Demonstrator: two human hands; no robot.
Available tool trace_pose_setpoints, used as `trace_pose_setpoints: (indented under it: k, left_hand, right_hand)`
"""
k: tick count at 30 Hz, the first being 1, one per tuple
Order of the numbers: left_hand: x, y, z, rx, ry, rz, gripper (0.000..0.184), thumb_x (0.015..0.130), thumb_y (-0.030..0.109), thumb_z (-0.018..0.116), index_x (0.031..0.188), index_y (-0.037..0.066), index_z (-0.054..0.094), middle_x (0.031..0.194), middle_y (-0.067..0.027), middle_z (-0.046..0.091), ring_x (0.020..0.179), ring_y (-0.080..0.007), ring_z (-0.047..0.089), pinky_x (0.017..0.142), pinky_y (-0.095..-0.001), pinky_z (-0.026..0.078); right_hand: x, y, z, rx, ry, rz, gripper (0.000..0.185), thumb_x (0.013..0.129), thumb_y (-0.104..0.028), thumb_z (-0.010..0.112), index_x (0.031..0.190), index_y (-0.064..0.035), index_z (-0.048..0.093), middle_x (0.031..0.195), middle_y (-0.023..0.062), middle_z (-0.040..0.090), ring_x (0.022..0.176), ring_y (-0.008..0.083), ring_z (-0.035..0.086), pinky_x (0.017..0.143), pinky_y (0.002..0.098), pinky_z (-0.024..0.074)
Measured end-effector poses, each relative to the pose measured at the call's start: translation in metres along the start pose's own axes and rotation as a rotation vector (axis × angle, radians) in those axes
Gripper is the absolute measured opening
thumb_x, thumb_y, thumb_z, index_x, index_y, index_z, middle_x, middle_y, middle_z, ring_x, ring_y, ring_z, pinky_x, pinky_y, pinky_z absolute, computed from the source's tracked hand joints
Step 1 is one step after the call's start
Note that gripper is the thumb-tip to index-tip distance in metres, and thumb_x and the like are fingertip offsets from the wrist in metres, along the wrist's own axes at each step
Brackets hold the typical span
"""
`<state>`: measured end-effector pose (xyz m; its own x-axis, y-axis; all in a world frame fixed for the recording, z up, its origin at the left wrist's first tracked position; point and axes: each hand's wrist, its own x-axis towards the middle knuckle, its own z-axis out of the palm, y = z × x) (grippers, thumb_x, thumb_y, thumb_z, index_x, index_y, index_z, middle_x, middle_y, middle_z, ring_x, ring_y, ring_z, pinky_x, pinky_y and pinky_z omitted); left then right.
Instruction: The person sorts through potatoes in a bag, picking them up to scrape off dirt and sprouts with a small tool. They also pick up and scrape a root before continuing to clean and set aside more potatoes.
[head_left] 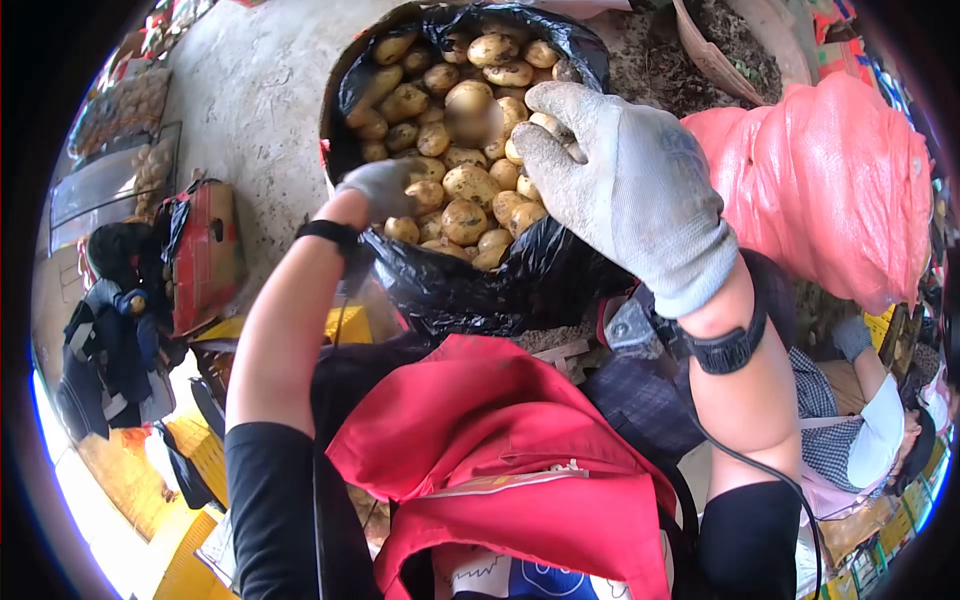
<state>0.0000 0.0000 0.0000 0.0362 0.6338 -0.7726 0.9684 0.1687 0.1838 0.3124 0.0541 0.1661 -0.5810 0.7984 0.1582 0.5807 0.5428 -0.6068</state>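
Note:
A round container lined with a black plastic bag [430, 290] is heaped with yellowish, dirt-marked potatoes [470, 183]. My left hand [380, 190], in a grey work glove, is low at the container's left edge by the potatoes; motion smears its fingers, so whether it grips one is unclear. Above the right side of the heap is my right hand [625, 175], in a soiled pale glove, thumb and forefinger spread apart, with no potato visibly held. A smooth blurred patch covers one potato [473, 112] near the middle of the heap.
A full pink sack [815, 185] stands right of the container. Behind it, a basin [735, 50] holds dark soil-like debris. To the left are a red carton [205, 255] and bagged goods [125, 105] on concrete. Another person [860, 430] sits at lower right.

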Motion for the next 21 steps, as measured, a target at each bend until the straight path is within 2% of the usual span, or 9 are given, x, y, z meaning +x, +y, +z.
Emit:
trace_pose_setpoints:
  k: [3,5,9,11,13,15,17,19,21]
  left_hand:
    - [0.041,0.027,-0.002,0.406,-0.131,-0.092,0.073,0.081,0.027,0.079,0.149,0.018,0.056,0.137,-0.018,0.068,0.125,-0.0353,0.067,0.103,-0.0466,0.056]
    - [0.046,0.028,0.021,0.437,0.025,-0.103,0.058,0.081,0.025,0.082,0.137,0.021,0.065,0.132,-0.0136,0.071,0.122,-0.0324,0.07,0.098,-0.0471,0.059]
    - [0.039,0.026,0.013,0.379,-0.049,-0.087,0.066,0.083,0.026,0.082,0.145,0.018,0.059,0.135,-0.0159,0.07,0.125,-0.0343,0.068,0.103,-0.0455,0.057]
    - [0.031,0.0,0.017,-0.024,0.176,-0.044,0.079,0.08,0.03,0.086,0.148,0.011,0.052,0.139,-0.0212,0.066,0.126,-0.0368,0.066,0.107,-0.044,0.053]
    - [-0.007,0.015,-0.017,-0.338,0.181,0.025,0.075,0.082,0.025,0.087,0.144,0.003,0.05,0.121,-0.0153,0.071,0.116,-0.0242,0.068,0.101,-0.0376,0.055]
    - [-0.046,0.028,-0.038,-0.761,0.105,0.103,0.069,0.084,0.017,0.084,0.143,0.005,0.051,0.124,-0.0104,0.067,0.116,-0.0189,0.065,0.1,-0.0357,0.056]
    - [-0.075,0.035,-0.041,-1.002,0.212,0.413,0.068,0.084,0.007,0.082,0.144,0.007,0.051,0.132,-0.0079,0.061,0.12,-0.0185,0.062,0.102,-0.0357,0.055]
    - [-0.114,0.054,-0.051,-1.036,0.303,0.514,0.077,0.078,-0.001,0.082,0.147,0.008,0.048,0.143,-0.0093,0.057,0.133,-0.0217,0.056,0.116,-0.0405,0.046]
    - [-0.151,0.078,-0.045,-1.349,0.287,0.58,0.077,0.079,-0.001,0.083,0.148,0.009,0.048,0.149,-0.0102,0.055,0.139,-0.0241,0.054,0.12,-0.0427,0.042]
  right_hand:
    - [0.016,0.014,0.004,-0.015,0.019,0.043,0.035,0.093,-0.028,0.078,0.118,-0.0031,0.074,0.097,0.0203,0.077,0.087,0.0354,0.077,0.072,0.0421,0.0605]
    - [0.012,0.015,0.003,-0.016,0.022,0.028,0.034,0.094,-0.028,0.077,0.117,-0.0028,0.075,0.096,0.0198,0.077,0.085,0.0352,0.077,0.071,0.0419,0.0603]
    - [0.009,0.016,-0.002,-0.06,-0.031,0.094,0.033,0.094,-0.028,0.077,0.115,-0.0034,0.075,0.095,0.02,0.077,0.084,0.0361,0.076,0.07,0.043,0.0599]
    - [0.007,0.014,-0.004,-0.056,-0.029,0.08,0.033,0.094,-0.028,0.077,0.115,-0.0036,0.075,0.094,0.0205,0.077,0.084,0.0369,0.076,0.07,0.0439,0.0597]
    - [0.003,0.012,-0.007,-0.06,-0.021,0.065,0.032,0.094,-0.028,0.076,0.115,-0.0038,0.075,0.093,0.021,0.076,0.083,0.0376,0.075,0.069,0.0448,0.0594]
    - [-0.002,0.009,-0.008,-0.088,-0.082,0.046,0.03,0.095,-0.026,0.075,0.115,-0.0042,0.075,0.093,0.0222,0.076,0.083,0.0389,0.075,0.069,0.0464,0.0589]
    - [-0.008,0.007,0.0,-0.077,-0.062,0.04,0.036,0.094,-0.029,0.074,0.12,-0.0048,0.072,0.092,0.0219,0.076,0.084,0.0402,0.075,0.071,0.0479,0.0591]
    - [-0.011,0.002,0.001,-0.017,-0.147,0.051,0.047,0.093,-0.034,0.075,0.13,-0.0053,0.068,0.093,0.0219,0.076,0.087,0.0413,0.075,0.074,0.0492,0.0593]
    - [-0.018,0.006,0.008,0.109,-0.256,0.002,0.061,0.094,-0.037,0.076,0.141,-0.0017,0.061,0.106,0.0251,0.076,0.099,0.0394,0.076,0.087,0.0449,0.0594]
